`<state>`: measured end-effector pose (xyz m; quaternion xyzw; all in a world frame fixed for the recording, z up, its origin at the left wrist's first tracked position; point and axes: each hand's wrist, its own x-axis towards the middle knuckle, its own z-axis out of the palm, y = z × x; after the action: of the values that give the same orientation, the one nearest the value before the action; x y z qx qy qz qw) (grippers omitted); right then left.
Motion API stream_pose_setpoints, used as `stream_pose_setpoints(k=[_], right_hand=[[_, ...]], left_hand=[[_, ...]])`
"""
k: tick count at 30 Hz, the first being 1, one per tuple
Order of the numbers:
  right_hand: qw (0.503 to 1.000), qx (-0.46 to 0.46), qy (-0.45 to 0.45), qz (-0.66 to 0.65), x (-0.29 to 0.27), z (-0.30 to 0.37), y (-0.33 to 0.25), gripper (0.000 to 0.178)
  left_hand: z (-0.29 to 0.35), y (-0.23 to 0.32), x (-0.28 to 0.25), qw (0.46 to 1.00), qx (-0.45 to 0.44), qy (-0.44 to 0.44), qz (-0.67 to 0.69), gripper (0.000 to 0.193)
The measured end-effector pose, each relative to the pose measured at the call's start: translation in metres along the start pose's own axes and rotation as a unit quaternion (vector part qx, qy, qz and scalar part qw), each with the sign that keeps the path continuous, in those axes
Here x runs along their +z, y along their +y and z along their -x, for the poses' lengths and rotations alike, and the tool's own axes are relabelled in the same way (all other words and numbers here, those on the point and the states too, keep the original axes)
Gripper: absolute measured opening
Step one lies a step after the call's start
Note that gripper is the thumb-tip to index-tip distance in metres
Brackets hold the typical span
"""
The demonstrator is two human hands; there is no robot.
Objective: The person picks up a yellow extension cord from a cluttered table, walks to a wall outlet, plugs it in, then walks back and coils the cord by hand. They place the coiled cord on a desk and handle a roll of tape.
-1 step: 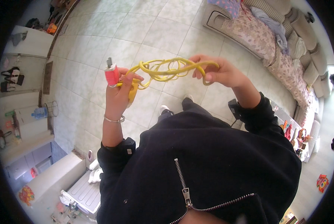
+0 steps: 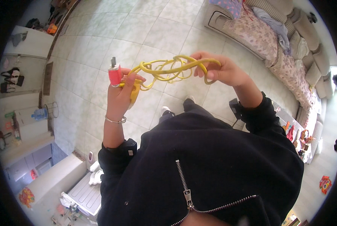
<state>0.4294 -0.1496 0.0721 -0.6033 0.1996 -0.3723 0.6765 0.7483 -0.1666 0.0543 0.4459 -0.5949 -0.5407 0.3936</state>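
A loosely coiled yellow cord (image 2: 164,72) stretches between my two hands in mid-air, above the floor. My left hand (image 2: 119,96) is closed around one end of the cord. A red and white plug (image 2: 115,74) with metal prongs pointing up sticks out beside its fingers. Below the left fingers hangs a yellow flat piece (image 2: 135,95), partly hidden by the hand, so I cannot tell its kind. At the other end of the loops, my right hand (image 2: 223,71) pinches the cord between thumb and fingers; its fingertips are partly behind the cord.
Pale floor tiles (image 2: 145,34) lie beneath my hands, with my shoes (image 2: 165,110) below. A sofa with a floral cover (image 2: 259,37) runs along the right. To the left are shelves with a blue water bottle (image 2: 39,114); a white ridged-top unit (image 2: 86,191) stands at lower left.
The plug in my left hand has shifted slightly to the right and turned a little. The cord loops near my right hand have moved a little; both hands keep their hold.
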Motion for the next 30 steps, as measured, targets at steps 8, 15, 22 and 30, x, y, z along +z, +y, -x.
stream_pose_setpoints(k=[8, 15, 22, 30], right_hand=[[0.968, -0.243, -0.044, 0.036, -0.013, -0.04, -0.033, 0.03], [0.925, -0.232, -0.123, -0.276, 0.0, -0.055, -0.042, 0.094], [0.921, -0.092, 0.198, 0.324, -0.035, -0.027, -0.047, 0.072], [0.866, 0.191, 0.209, 0.413, -0.065, 0.002, -0.034, 0.06]], left_hand=[[-0.004, -0.005, 0.017, 0.998, -0.048, -0.049, -0.018, 0.027], [-0.005, -0.014, 0.019, 0.995, -0.064, -0.077, -0.03, 0.029], [-0.004, -0.027, 0.012, 0.996, -0.078, -0.008, -0.047, 0.031], [-0.002, -0.031, -0.002, 0.991, -0.101, 0.021, -0.083, 0.027]])
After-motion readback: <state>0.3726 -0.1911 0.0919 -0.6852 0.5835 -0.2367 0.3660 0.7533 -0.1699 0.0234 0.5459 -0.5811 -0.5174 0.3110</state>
